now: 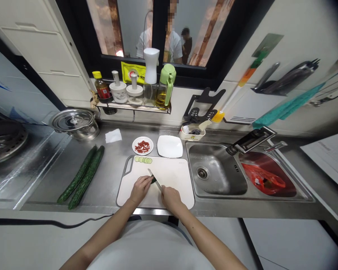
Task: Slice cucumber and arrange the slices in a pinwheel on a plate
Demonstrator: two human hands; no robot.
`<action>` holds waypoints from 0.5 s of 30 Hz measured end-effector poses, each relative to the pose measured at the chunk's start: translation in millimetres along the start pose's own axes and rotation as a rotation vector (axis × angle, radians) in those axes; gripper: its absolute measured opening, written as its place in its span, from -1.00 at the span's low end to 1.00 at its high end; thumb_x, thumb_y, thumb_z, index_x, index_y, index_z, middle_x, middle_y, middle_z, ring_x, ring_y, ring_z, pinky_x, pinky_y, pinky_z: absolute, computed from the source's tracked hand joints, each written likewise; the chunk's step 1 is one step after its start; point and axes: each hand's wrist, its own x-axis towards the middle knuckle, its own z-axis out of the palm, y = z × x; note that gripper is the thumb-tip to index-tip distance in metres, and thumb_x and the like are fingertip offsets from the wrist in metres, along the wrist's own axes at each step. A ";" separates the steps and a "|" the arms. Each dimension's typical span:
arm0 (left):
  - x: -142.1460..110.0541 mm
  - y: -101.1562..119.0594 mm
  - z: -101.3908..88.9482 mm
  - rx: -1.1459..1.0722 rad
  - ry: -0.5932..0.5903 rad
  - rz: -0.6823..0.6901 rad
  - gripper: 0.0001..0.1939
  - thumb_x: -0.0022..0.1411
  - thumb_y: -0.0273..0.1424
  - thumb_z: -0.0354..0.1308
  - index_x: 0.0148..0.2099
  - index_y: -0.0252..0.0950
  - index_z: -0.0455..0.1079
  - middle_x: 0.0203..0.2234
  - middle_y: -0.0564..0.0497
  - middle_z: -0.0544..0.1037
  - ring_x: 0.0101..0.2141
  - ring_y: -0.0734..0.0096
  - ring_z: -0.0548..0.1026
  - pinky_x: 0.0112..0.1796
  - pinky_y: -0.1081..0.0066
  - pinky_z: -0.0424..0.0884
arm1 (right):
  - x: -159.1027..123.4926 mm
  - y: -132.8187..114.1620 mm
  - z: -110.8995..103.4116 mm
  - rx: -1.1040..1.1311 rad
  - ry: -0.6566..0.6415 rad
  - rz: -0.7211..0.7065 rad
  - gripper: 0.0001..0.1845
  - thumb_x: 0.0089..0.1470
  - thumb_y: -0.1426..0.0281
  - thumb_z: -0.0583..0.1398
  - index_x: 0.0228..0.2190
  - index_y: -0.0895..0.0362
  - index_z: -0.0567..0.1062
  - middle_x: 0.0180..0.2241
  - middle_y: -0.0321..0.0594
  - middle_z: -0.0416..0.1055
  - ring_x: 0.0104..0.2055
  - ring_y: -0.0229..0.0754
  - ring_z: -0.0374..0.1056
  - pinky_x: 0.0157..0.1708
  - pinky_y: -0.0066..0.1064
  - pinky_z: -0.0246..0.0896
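On the white cutting board (171, 176), my left hand (140, 188) is closed on a short dark-green piece of cucumber (153, 180), mostly covered by the fingers. My right hand (171, 198) grips the handle of a knife (155, 179), whose blade lies slanted against the cucumber piece. A row of several thin cucumber slices (143, 160) overlaps along the board's far left edge. Behind the board stand a small white plate of chopped red pieces (142, 146) and a bare white square plate (170, 146).
Two whole cucumbers (86, 178) lie on the steel counter at left, near a lidded pot (78, 125) and a white cloth or tissue (113, 135). At right is a double sink (218, 191) with a red plastic bag (266, 180) in it. A seasoning shelf (135, 107) hangs behind.
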 end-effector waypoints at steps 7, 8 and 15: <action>-0.3 -1.3 1.4 0.033 0.015 0.017 -0.72 0.31 -0.41 -0.01 0.00 -0.21 0.43 -0.20 -0.06 0.54 -0.17 0.37 0.48 -0.13 0.26 0.47 | 6.9 -3.1 0.3 0.003 0.017 -0.011 -0.67 0.16 0.52 -0.05 -0.10 0.22 0.40 -0.22 0.04 0.49 -0.13 -0.06 0.42 -0.25 -0.36 0.19; -0.2 -1.2 1.3 0.033 0.013 0.017 -0.72 0.31 -0.41 -0.02 0.00 -0.21 0.43 -0.19 -0.07 0.54 -0.17 0.36 0.48 -0.13 0.25 0.47 | 6.5 -3.4 0.1 0.008 0.018 -0.010 -0.67 0.16 0.52 -0.05 -0.10 0.22 0.40 -0.22 0.04 0.49 -0.13 -0.07 0.42 -0.25 -0.37 0.19; 0.7 0.6 -0.6 0.018 0.001 0.009 -0.72 0.31 -0.41 -0.02 0.00 -0.21 0.42 -0.20 -0.07 0.54 -0.17 0.35 0.47 -0.14 0.26 0.47 | -7.4 0.4 2.0 0.002 -0.009 0.014 -0.67 0.17 0.51 -0.06 -0.11 0.21 0.40 -0.23 0.03 0.49 -0.12 -0.04 0.41 -0.27 -0.35 0.18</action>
